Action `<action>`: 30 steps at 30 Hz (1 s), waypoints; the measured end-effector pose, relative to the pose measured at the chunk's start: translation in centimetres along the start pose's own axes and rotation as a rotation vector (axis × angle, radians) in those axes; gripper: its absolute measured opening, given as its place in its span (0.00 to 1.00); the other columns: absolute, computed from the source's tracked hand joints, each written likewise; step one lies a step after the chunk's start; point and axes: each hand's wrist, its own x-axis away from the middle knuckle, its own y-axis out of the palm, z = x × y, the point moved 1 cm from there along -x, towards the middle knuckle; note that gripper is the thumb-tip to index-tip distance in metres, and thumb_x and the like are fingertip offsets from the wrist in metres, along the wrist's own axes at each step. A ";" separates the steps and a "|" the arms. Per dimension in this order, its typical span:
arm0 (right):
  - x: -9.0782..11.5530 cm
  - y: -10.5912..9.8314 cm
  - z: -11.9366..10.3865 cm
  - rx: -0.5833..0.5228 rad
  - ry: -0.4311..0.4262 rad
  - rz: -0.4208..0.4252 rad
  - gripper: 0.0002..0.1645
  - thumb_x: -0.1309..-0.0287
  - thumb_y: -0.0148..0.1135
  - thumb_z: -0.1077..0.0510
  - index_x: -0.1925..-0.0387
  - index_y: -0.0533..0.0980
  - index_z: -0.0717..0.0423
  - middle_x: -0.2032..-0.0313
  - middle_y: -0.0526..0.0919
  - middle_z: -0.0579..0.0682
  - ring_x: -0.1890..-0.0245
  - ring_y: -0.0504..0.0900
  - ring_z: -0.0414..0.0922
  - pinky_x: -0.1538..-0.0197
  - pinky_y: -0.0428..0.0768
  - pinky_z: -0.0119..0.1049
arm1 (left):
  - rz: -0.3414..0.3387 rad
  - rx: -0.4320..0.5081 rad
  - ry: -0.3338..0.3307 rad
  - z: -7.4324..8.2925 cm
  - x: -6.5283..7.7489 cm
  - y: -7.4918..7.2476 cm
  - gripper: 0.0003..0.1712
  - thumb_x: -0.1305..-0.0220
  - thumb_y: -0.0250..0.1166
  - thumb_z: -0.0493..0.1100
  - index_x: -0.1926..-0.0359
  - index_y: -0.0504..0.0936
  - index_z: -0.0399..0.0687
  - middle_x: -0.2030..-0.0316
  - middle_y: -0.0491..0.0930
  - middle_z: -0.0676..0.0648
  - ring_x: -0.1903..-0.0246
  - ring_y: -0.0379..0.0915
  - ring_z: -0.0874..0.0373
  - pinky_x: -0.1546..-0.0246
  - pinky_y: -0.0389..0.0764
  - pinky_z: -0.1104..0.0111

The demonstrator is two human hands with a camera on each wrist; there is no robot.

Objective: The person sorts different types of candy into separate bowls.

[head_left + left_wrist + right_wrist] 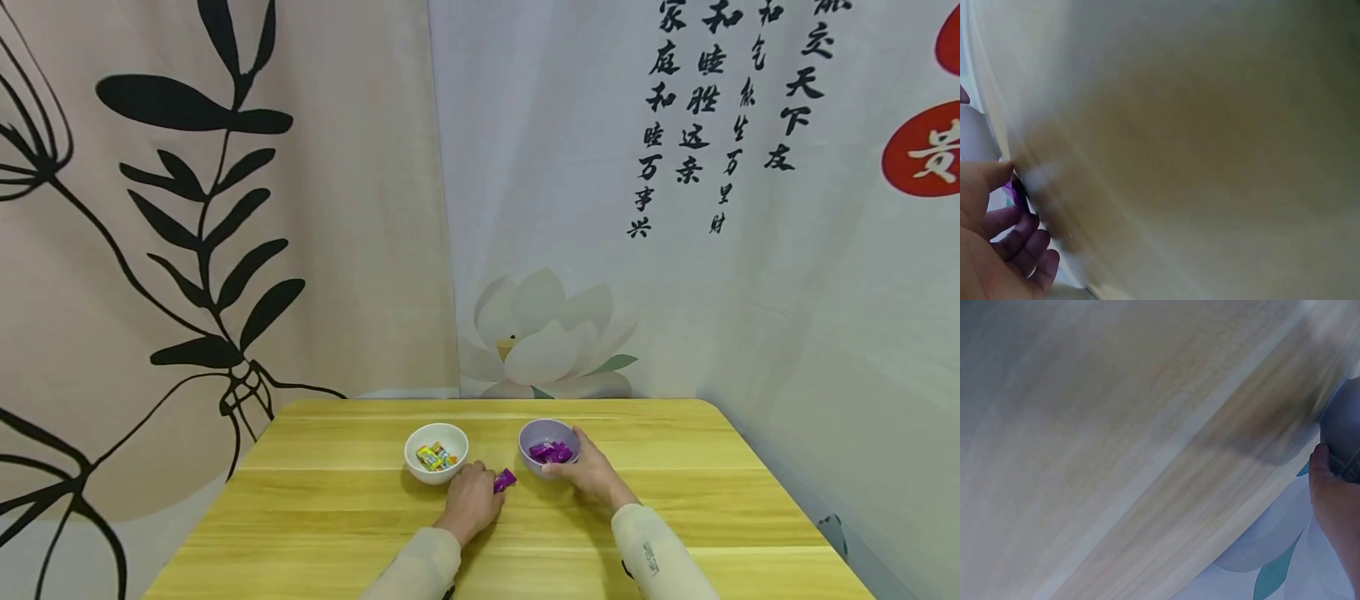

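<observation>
My left hand (472,500) pinches a purple-wrapped candy (505,480) between the two bowls, close over the table. In the left wrist view the thumb and fingertips of that hand (997,244) close on the candy's dark purple wrapper (1019,195). With thumb and fingers, my right hand (594,475) grips the right side of a light purple bowl (546,428), which holds several purple-wrapped candies (551,452). The right wrist view shows the thumb of the right hand (1335,506) against the bowl's outer wall (1342,419).
A white bowl (426,476) with several yellow-wrapped candies (436,456) stands just left of my left hand. The wood-grain table (337,533) ends at a printed cloth backdrop (390,250) behind the bowls.
</observation>
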 end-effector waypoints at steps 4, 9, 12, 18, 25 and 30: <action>0.0 0.0 -0.1 -0.003 0.003 0.000 0.65 0.49 0.77 0.48 0.25 0.46 0.69 0.29 0.55 0.73 0.30 0.54 0.70 0.31 0.54 0.64 | -0.002 0.006 -0.004 -0.1 0.0 -0.2 0.14 0.45 0.73 0.48 0.75 0.81 0.43 0.75 0.69 0.50 0.73 0.68 0.54 0.71 0.73 0.62; 0.0 0.1 -0.1 0.000 -0.007 0.004 0.66 0.51 0.78 0.47 0.25 0.46 0.70 0.30 0.55 0.73 0.30 0.54 0.70 0.31 0.54 0.64 | -0.020 0.050 -0.011 -0.1 0.0 -0.5 0.13 0.47 0.71 0.46 0.79 0.78 0.45 0.76 0.67 0.50 0.74 0.67 0.54 0.71 0.72 0.63; 0.0 0.1 -0.1 0.003 -0.007 0.004 0.67 0.51 0.78 0.47 0.25 0.46 0.70 0.29 0.55 0.73 0.30 0.54 0.70 0.31 0.54 0.64 | -0.042 0.091 -0.027 0.0 -0.1 -0.6 0.11 0.47 0.70 0.45 0.77 0.79 0.45 0.76 0.67 0.51 0.74 0.66 0.56 0.70 0.71 0.64; 0.0 0.0 -0.1 0.002 0.008 -0.003 0.66 0.50 0.77 0.46 0.25 0.46 0.69 0.29 0.55 0.73 0.30 0.54 0.69 0.31 0.54 0.64 | -0.008 0.139 -0.033 0.2 -0.3 -1.1 0.11 0.46 0.72 0.47 0.70 0.84 0.42 0.76 0.68 0.52 0.74 0.65 0.57 0.71 0.70 0.65; 0.1 -0.1 0.0 0.014 0.003 0.000 0.68 0.52 0.78 0.44 0.25 0.46 0.69 0.29 0.55 0.73 0.30 0.54 0.70 0.32 0.54 0.64 | 0.034 0.223 -0.051 0.1 -0.9 -2.2 0.13 0.48 0.73 0.44 0.65 0.86 0.39 0.73 0.70 0.51 0.72 0.68 0.56 0.71 0.74 0.64; 0.2 0.1 -0.2 0.003 -0.005 0.003 0.67 0.52 0.78 0.45 0.25 0.46 0.70 0.30 0.56 0.73 0.30 0.55 0.70 0.32 0.55 0.64 | 0.087 0.219 -0.035 -0.3 -1.6 -3.0 0.12 0.50 0.72 0.43 0.65 0.86 0.40 0.72 0.74 0.50 0.70 0.72 0.55 0.69 0.76 0.62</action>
